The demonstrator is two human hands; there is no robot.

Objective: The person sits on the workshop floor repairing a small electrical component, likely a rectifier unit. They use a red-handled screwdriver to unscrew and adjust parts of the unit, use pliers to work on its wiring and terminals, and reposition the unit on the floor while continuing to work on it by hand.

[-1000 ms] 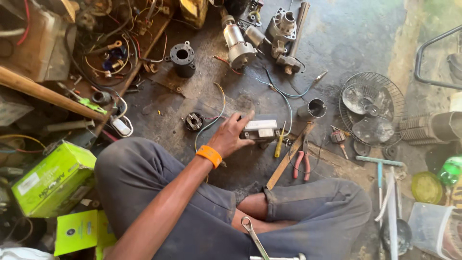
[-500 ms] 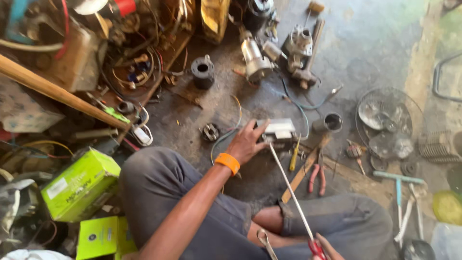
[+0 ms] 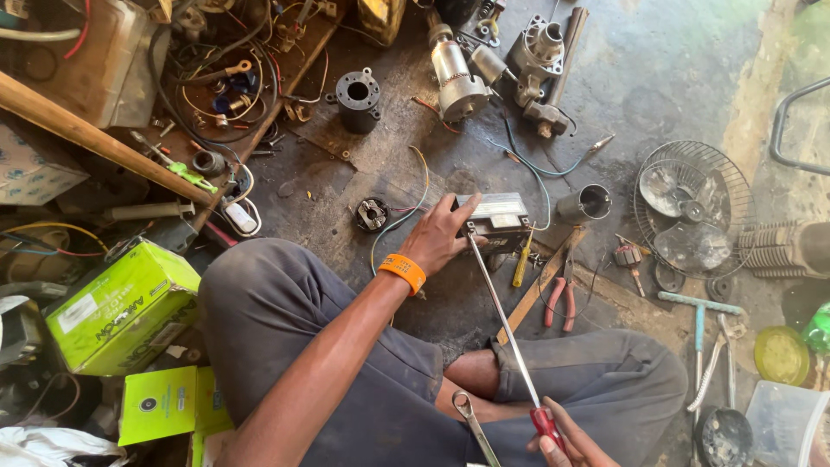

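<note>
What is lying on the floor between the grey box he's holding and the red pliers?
In the head view, a yellow-handled screwdriver and a flat wooden stick lie between the grey box and the red-handled pliers.

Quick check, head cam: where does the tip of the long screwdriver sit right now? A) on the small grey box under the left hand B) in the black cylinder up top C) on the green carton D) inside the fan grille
A: the right hand holds the red-handled long screwdriver, whose shaft runs up to the small grey box that the left hand steadies.
</note>
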